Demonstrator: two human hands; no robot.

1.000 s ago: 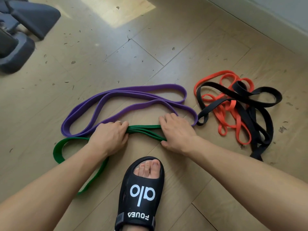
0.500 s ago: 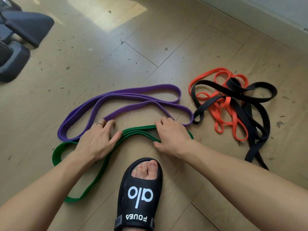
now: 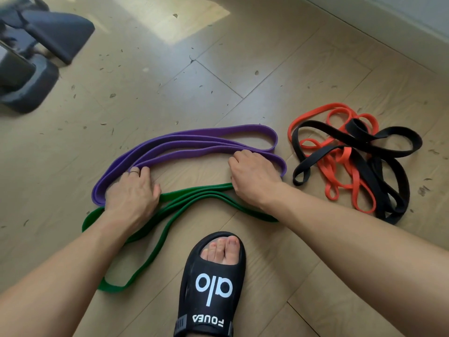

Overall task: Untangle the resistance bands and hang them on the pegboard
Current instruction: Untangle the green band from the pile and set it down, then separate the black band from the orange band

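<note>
A purple band point(image 3: 199, 139) lies folded in long loops on the wooden floor. Just nearer to me a green band point(image 3: 201, 194) is folded the same way. My left hand point(image 3: 132, 193) reaches across the green band, and its fingers curl over the near strands at the purple band's left end. My right hand point(image 3: 254, 176) has its fingers bent onto the purple strands near the right end, fingertips hidden. To the right, a red band point(image 3: 313, 113) and a black band point(image 3: 398, 142) lie knotted together in a heap. No pegboard is in view.
My foot in a black sandal point(image 3: 211, 288) stands on the floor just below the green band. Dark grey equipment bases point(image 3: 36, 69) sit at the top left. A pale wall base point(image 3: 388, 18) runs along the top right. The floor point(image 3: 194, 88) is littered with small specks.
Both hands have left the green band, which they were bunching together, and moved up onto the purple band. The green band now lies spread out on the floor.
</note>
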